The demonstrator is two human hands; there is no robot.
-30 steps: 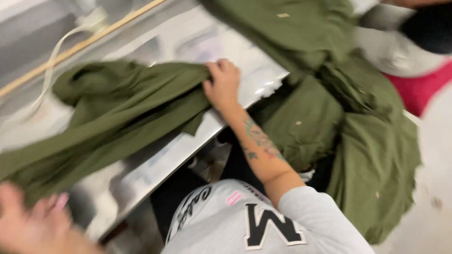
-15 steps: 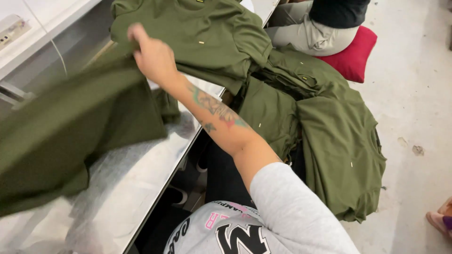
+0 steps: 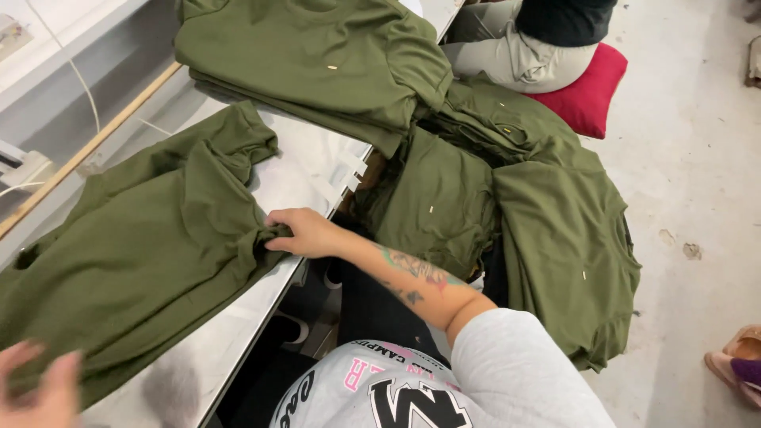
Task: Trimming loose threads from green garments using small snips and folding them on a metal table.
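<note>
An olive green shirt [image 3: 151, 254] lies spread on the shiny metal table [image 3: 305, 170]. My right hand [image 3: 305, 232] pinches a bunched fold at the shirt's right edge, close to the table's front edge. My tattooed forearm reaches in from the lower right. My left hand [image 3: 36, 388] is blurred at the bottom left corner. Its fingers are apart and rest on the shirt's near end.
A stack of folded olive shirts [image 3: 317, 63] sits at the table's far end. More olive shirts [image 3: 555, 230] hang in a heap off the right side. Another person sits on a red cushion [image 3: 590, 99] beyond. A wooden stick [image 3: 87, 147] runs along the left.
My right hand has come down from the far stack to the shirt's near edge. The shirt, lifted a moment ago, now lies flatter on the table.
</note>
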